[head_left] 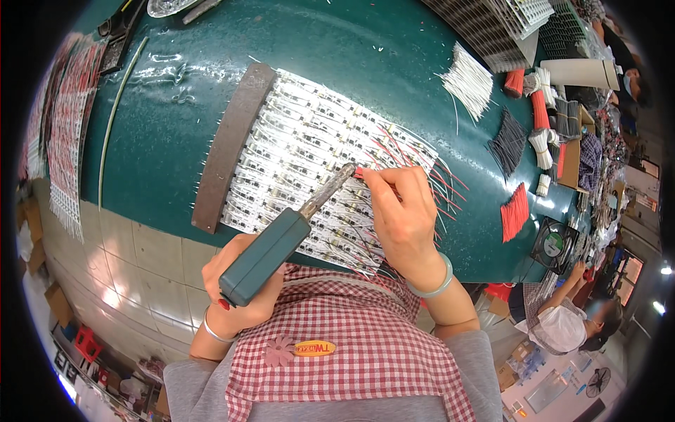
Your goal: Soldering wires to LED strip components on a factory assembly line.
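Note:
My left hand is wrapped round the green handle of a soldering iron. The iron's metal barrel points up and right, its tip almost at my right fingertips. A short red wire is pinched between the thumb and fingers of my right hand. Both hands work above a sheet of small white circuit boards laid out in rows. Thin white and red wires stick out from the sheet, the red ones toward its right side. A brown bar lies across the sheet's left end.
Bundles of white wires, black wires and red wires lie on the green table to the right. A round black fan sits near the right edge. Finished-looking strips hang at far left. Another person sits at right.

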Tool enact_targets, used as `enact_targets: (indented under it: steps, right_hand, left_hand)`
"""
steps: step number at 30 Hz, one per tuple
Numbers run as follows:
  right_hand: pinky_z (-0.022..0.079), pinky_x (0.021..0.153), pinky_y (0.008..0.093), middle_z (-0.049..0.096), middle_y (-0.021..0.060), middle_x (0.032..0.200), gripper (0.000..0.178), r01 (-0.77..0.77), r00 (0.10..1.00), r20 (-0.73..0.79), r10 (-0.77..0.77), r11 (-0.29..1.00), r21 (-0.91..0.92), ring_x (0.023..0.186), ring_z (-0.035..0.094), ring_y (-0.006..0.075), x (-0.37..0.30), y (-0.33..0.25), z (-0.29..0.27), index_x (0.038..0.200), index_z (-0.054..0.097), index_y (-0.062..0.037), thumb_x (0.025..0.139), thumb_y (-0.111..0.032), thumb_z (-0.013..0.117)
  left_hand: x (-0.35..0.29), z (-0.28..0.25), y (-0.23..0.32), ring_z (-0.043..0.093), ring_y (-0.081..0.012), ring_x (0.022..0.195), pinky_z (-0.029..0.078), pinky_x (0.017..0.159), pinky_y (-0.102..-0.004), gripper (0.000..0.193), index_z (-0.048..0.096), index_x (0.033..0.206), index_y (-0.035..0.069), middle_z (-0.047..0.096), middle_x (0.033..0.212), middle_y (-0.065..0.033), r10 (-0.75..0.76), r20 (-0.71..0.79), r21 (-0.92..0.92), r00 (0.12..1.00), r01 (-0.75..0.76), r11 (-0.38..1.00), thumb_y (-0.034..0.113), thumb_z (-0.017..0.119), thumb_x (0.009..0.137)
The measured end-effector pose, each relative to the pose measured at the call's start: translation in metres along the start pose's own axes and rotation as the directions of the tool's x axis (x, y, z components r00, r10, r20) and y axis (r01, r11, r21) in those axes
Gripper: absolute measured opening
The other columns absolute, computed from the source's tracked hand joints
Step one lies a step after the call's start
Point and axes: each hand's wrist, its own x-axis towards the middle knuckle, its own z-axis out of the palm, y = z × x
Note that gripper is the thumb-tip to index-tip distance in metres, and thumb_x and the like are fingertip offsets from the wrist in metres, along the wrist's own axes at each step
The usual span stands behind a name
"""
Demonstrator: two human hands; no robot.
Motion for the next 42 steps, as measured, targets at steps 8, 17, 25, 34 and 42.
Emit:
enact_targets:
  steps: [8, 17, 25, 34, 42]
  right_hand:
    - [0.050, 0.067, 0.0351, 0.059, 0.0115, 0.093, 0.033, -0.013, 1.000, -0.013, 0.013, 1.000, -0.001, 0.083, 0.057, 0.0269, 0.001, -0.003, 0.000, 0.108, 0.068, 0.0062, 0.074, 0.005, 0.069]
    - [0.051, 0.067, 0.0359, 0.060, 0.0116, 0.094, 0.033, -0.003, 1.000, -0.017, 0.004, 0.999, 0.043, 0.082, 0.058, 0.0272, -0.003, 0.001, -0.006, 0.107, 0.069, 0.0049, 0.074, 0.007, 0.069]
    - [0.051, 0.065, 0.0349, 0.061, 0.0109, 0.092, 0.035, 0.034, 0.999, 0.022, -0.034, 0.999, 0.025, 0.082, 0.058, 0.0268, 0.001, 0.006, -0.010, 0.109, 0.069, 0.0046, 0.074, 0.007, 0.069]
    - [0.050, 0.066, 0.0361, 0.059, 0.0114, 0.092, 0.036, 0.004, 1.000, 0.022, -0.004, 1.000, 0.017, 0.081, 0.057, 0.0265, -0.005, -0.001, -0.005, 0.109, 0.069, 0.0061, 0.073, 0.008, 0.070]
    - [0.048, 0.062, 0.0340, 0.057, 0.0106, 0.090, 0.040, -0.012, 0.999, -0.032, 0.011, 1.000, -0.029, 0.079, 0.056, 0.0246, -0.007, -0.005, 0.000, 0.111, 0.069, 0.0056, 0.072, 0.010, 0.070]
  left_hand:
    - [-0.005, -0.002, 0.002, 0.071, -0.0248, 0.071, 0.055, 0.063, -0.0307, 0.022, 0.072, 0.093, -0.005, 0.071, 0.090, -0.0152, -0.069, -0.009, 0.005, 0.998, 0.069, 0.998, -0.004, 0.078, 0.072]
    - [-0.010, -0.001, -0.001, 0.071, -0.0225, 0.071, 0.056, 0.063, -0.0295, 0.023, 0.073, 0.095, -0.005, 0.073, 0.096, -0.0155, -0.067, -0.028, 0.023, 0.997, 0.068, 0.997, -0.002, 0.078, 0.073]
    - [-0.007, -0.002, 0.001, 0.071, -0.0225, 0.071, 0.055, 0.063, -0.0289, 0.023, 0.073, 0.094, -0.005, 0.073, 0.093, -0.0150, -0.066, -0.004, 0.018, 0.998, 0.066, 0.998, -0.003, 0.078, 0.072]
    - [-0.005, -0.001, 0.001, 0.071, -0.0236, 0.071, 0.055, 0.063, -0.0293, 0.024, 0.072, 0.094, -0.004, 0.072, 0.092, -0.0145, -0.037, 0.008, 0.012, 0.999, 0.037, 0.999, -0.005, 0.077, 0.071]
    - [-0.005, 0.004, 0.000, 0.071, -0.0244, 0.072, 0.055, 0.064, -0.0300, 0.022, 0.072, 0.093, -0.004, 0.071, 0.092, -0.0148, -0.038, -0.014, -0.025, 0.999, 0.038, 0.999, -0.006, 0.076, 0.071]
